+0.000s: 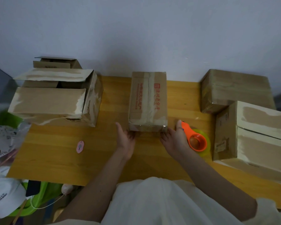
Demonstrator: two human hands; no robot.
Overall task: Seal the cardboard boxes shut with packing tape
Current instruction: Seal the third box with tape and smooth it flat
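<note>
surface: wooden table point(55, 159) against a pale wall, boxes along its far side.
landmark: printed box point(148, 101), lengthwise at the table's middle, a tape strip already down its top seam.
left hand point(126, 140): at the printed box's near left corner, fingers straight and relaxed, gripping nothing.
right hand point(173, 140): at the near right corner, open and holding nothing.
tape dispenser point(195, 140): orange, lying just right of the right hand, apparently not gripped.
open box point(55, 98): left of the printed box, flaps up, unsealed.
step: likely pressing or squaring the printed box's near end.
next: shift it aside, fetch the open box, take up the dispenser.
</note>
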